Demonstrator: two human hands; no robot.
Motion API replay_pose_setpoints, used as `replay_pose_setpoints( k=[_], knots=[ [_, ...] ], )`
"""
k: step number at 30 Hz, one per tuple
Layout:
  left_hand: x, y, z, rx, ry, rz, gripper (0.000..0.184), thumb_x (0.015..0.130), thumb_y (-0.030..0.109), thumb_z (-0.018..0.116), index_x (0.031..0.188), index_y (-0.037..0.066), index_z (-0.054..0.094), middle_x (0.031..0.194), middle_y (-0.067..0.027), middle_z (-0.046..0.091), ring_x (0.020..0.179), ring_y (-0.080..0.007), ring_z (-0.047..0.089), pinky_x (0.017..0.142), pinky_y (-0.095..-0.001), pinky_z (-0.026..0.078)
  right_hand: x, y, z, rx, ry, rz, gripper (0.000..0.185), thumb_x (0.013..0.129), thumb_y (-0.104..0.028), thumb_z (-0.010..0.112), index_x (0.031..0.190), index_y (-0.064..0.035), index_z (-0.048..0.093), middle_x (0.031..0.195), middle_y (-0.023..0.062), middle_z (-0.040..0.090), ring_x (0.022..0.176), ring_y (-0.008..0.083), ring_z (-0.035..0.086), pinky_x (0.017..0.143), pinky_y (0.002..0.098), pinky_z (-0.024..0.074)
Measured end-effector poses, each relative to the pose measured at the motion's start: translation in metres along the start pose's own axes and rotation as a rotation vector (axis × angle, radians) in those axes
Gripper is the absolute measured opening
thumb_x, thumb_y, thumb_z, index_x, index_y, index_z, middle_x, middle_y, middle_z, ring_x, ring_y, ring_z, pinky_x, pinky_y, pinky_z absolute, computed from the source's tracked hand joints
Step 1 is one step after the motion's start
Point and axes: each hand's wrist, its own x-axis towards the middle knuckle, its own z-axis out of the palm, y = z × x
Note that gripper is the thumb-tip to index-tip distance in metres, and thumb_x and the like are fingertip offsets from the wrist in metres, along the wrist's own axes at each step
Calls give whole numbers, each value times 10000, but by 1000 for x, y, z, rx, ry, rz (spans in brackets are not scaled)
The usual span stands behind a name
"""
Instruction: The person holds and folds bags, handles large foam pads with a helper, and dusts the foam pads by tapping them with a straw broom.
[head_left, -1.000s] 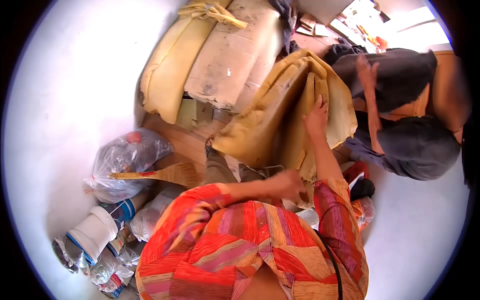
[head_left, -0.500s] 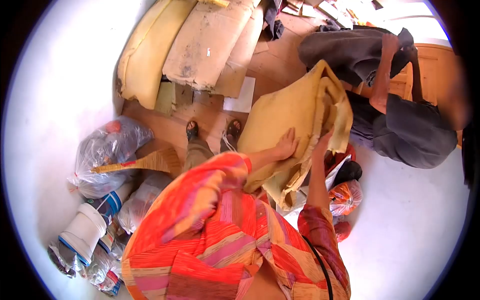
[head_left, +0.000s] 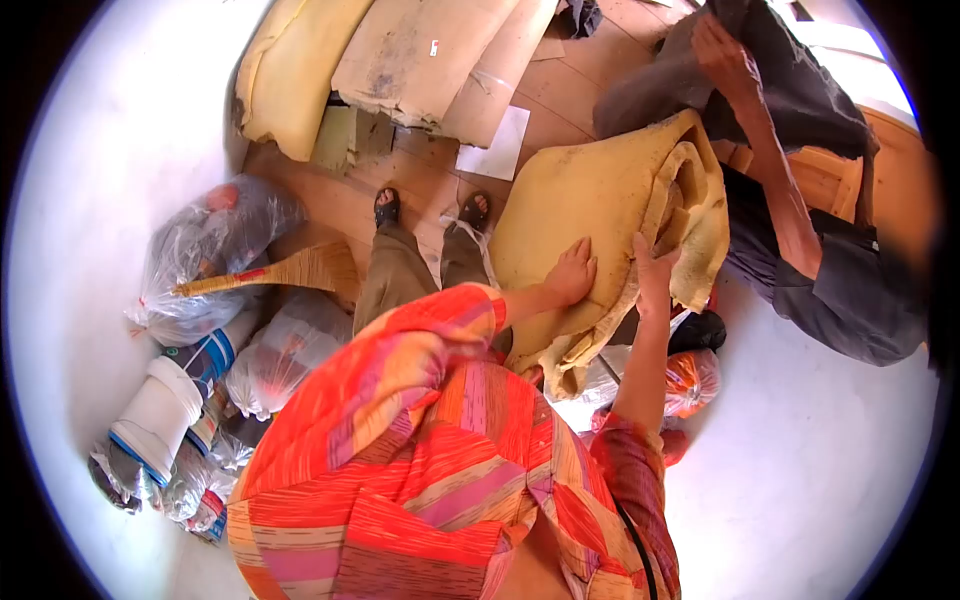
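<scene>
A thick yellow foam sheet (head_left: 560, 200), folded over on itself, stands in front of me, with its rolled layers showing at the right end. My left hand (head_left: 572, 272) lies flat on its near face, fingers stretched out. Against the folded edge rests my right hand (head_left: 655, 275), thumb and fingers spread apart; part of its fingertips is hard to make out against the foam. Near the foam's far right side, another person's hand (head_left: 725, 55) is at a dark grey cloth or sheet (head_left: 660, 95).
More yellow foam (head_left: 300, 75) and worn flat boards (head_left: 420, 60) lie ahead on the tiled floor. To my left are a broom (head_left: 290, 272), filled plastic bags (head_left: 215, 240) and a white bucket (head_left: 160, 410). An orange bag (head_left: 690, 380) sits at right, below the foam.
The foam sheet's right end has shifted right and its layers are rolled more tightly. My right hand has opened its thumb away from the fingers. The other person's arm has swung across.
</scene>
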Motion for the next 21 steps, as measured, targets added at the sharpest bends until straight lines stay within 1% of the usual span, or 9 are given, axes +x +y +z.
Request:
replay_pose_setpoints(
  k=[2, 5, 7, 9, 10, 13, 18, 20, 21],
  knots=[
    [-1, 6, -12, 4, -61, -20, 516, 917, 263, 364, 1308, -65, 289, 1340, -260, 350, 1180, -421, 405, 993, -457, 341, -2, -11, 7, -206, 58, -65, 1002, 706, -273, 749, 1376, 78, 91, 1365, 245, 302, 1254, 321, 333, 1032, 371, 280],
    [11, 28, -14, 54, -66, -43, 456, 910, 251, 376, 1226, -76, 355, 1275, -281, 404, 1102, -431, 474, 947, -471, 384, 24, -26, 12, -475, 90, -25, 1043, 712, -318, 717, 1374, 102, 29, 1357, 300, 260, 1218, 387, 345, 1022, 409, 301],
    [24, 45, -22, 56, -71, -58, 417, 902, 238, 383, 1177, -76, 381, 1224, -285, 439, 1050, -431, 506, 907, -472, 413, 24, -31, 18, -513, 170, -178, 1012, 717, -336, 712, 1371, 88, 67, 1333, 313, 270, 1185, 416, 362, 1003, 441, 319],
    [28, 48, -27, 51, -82, -78, 380, 895, 224, 390, 1128, -76, 407, 1174, -289, 473, 998, -431, 539, 866, -472, 442, 9, -41, 18, -456, 160, -359, 971, 706, -394, 718, 1365, 63, 170, 1337, 328, 252, 1195, 442, 347, 996, 458, 325],
    [25, 47, -28, 78, -78, -74, 363, 879, 208, 406, 1105, -76, 416, 1130, -287, 495, 973, -423, 553, 836, -470, 456, 5, -41, 18, -504, 136, -282, 931, 664, -428, 759, 1309, 75, 314, 1324, 320, 299, 1209, 421, 350, 988, 457, 334],
    [14, 15, -11, 136, -111, -38, 351, 846, 186, 438, 1084, -72, 426, 1080, -278, 525, 931, -409, 574, 795, -468, 473, 2, -13, 17, -773, 67, -216, 918, 656, -410, 763, 1323, 44, 325, 1317, 307, 310, 1199, 405, 370, 982, 439, 349],
    [-39, 17, -27, 211, -221, 72, 346, 817, 170, 456, 1084, -50, 473, 1003, -251, 562, 907, -385, 582, 801, -440, 474, -1, 12, -1, -624, 157, -31, 814, 635, -371, 763, 1281, -4, 431, 1256, 280, 358, 1139, 391, 430, 958, 409, 382],
    [-50, 2, -58, 224, -580, 291, 347, 806, 195, 465, 1053, -38, 533, 1003, -271, 582, 941, -368, 590, 808, -425, 474, 6, 32, -5, -451, 128, -107, 748, 600, -374, 769, 1210, -16, 525, 1197, 247, 388, 1076, 369, 477, 932, 403, 401],
    [-58, -26, -65, 160, -594, 259, 366, 804, 208, 472, 1073, -28, 549, 1012, -257, 592, 945, -359, 591, 812, -420, 472, -10, 34, 2, -434, 147, -101, 748, 600, -374, 769, 1210, -16, 525, 1197, 247, 388, 1076, 369, 477, 932, 403, 401]
  ],
)
